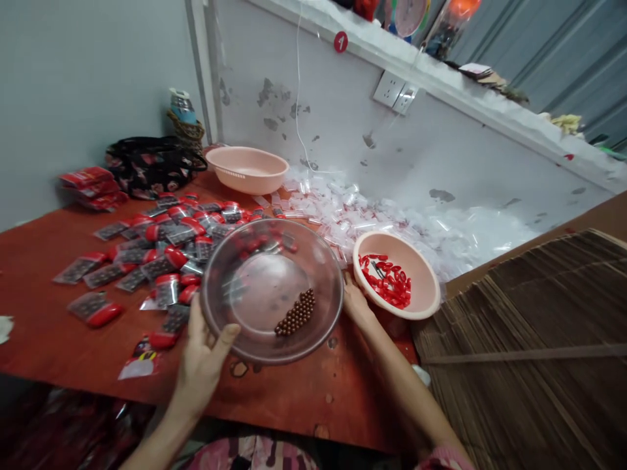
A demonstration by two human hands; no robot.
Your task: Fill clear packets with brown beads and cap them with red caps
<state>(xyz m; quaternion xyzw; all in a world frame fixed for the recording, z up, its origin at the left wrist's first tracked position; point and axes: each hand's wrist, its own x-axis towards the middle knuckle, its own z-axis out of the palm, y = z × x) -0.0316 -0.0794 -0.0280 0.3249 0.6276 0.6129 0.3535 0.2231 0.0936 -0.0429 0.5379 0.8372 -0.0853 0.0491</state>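
My left hand (202,356) grips the near-left rim of a clear, tinted plastic bowl (255,261), thumb over the edge. Raised and tilted above the red table (44,326), the bowl has a small cluster of brown beads (296,314) lying low in it. My right hand (353,301) holds the bowl's right rim, its fingers partly hidden behind the edge. Just right of that hand stands a pink bowl (426,307) with several red caps (389,281) inside.
Many filled small bags with red caps (161,254) lie spread on the table's left. An empty pink basket (247,168) and a pile of clear empty bags (382,219) sit by the wall. Dark bag (149,163) at back left; stacked brown cardboard (529,352) at right.
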